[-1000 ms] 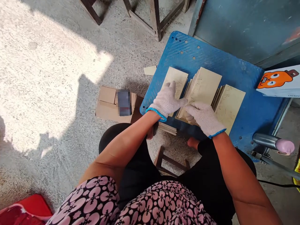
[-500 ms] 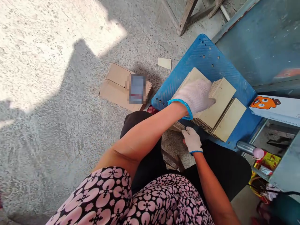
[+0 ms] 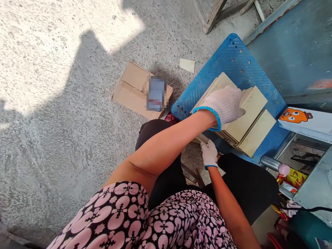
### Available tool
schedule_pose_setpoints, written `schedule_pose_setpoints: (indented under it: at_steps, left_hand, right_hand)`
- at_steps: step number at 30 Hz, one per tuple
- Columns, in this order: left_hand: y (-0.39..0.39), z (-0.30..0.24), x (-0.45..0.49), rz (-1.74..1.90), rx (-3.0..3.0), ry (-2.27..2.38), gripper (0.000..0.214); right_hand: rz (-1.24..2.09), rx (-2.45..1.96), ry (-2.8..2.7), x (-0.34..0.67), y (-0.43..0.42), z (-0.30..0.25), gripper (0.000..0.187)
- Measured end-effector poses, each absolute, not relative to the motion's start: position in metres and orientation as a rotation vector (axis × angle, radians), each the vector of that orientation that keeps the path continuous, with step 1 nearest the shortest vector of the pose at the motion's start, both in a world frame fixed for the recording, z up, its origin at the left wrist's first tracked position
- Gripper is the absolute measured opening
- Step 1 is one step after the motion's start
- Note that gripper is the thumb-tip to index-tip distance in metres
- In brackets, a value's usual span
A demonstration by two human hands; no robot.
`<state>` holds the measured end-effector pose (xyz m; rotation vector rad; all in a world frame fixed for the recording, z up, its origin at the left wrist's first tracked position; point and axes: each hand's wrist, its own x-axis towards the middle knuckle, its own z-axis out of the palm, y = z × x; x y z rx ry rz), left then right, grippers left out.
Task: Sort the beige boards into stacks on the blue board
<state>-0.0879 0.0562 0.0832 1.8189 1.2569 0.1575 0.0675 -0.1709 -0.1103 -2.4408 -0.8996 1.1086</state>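
My left hand (image 3: pixel 224 103), in a white knit glove with a blue cuff, lies over the stacks of thin pale boards (image 3: pixel 247 116). Its fingers curl down out of sight with the thumb out to the right; what they hold is hidden. Below my left forearm, my gloved right hand (image 3: pixel 209 154) grips the near end of several thin boards (image 3: pixel 201 138), whose other end the forearm covers. The stacks lie side by side on a blue plastic surface (image 3: pixel 240 62) with small holes. A narrower stack (image 3: pixel 258 133) is on the right.
On the concrete floor a flattened cardboard box (image 3: pixel 132 86) carries a blurred-out flat item (image 3: pixel 157 93). One loose pale board (image 3: pixel 187 65) lies nearby. A white box with an orange cartoon (image 3: pixel 295 116), a metal cylinder (image 3: pixel 271 162) and a metal panel (image 3: pixel 298 52) border the right side.
The view has shifted slightly, moving the boards rightward in the picture. My right hand has moved a little left relative to the stacks; my left hand stays over them.
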Motion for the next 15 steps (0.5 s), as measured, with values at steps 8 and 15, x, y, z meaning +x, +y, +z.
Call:
schedule_pose_setpoints:
  at_steps: [8, 15]
  left_hand:
    - [0.054, 0.082, -0.081, 0.141, 1.85, 1.285, 0.049]
    - [0.052, 0.077, -0.076, 0.176, 1.879, 1.303, 0.047]
  right_hand:
    - [1.041, -2.458, -0.86, 0.058, -0.193, -0.108, 0.066]
    - [1.022, -2.657, -1.18, 0.049, -0.192, -0.09, 0.039]
